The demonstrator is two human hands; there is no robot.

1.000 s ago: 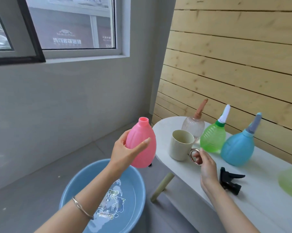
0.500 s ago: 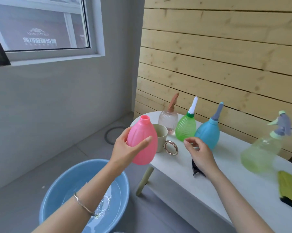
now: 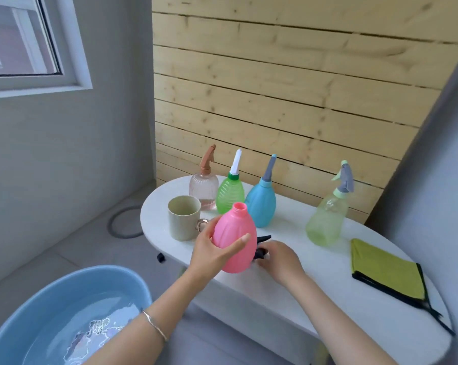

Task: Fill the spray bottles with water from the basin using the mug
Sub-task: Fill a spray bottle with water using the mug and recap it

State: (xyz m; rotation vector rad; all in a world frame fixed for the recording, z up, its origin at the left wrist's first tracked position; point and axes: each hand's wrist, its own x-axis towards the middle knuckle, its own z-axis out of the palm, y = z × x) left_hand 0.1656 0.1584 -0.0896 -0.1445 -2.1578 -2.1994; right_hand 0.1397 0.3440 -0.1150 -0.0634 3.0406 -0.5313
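Pink ribbed bottle gripped by left hand; right hand seemingly grasps black sprayer.

The left hand grips the uncapped pink bottle upright over the white table's near edge. At its 3 o'clock the right hand curls onto the black spray head. The mug stands at its 10 o'clock, and the basin, holding water, at 7 o'clock.

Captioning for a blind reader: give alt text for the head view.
The left hand holds an uncapped pink spray bottle while the right hand grips a black spray head on the table. A mug and water basin sit nearby.
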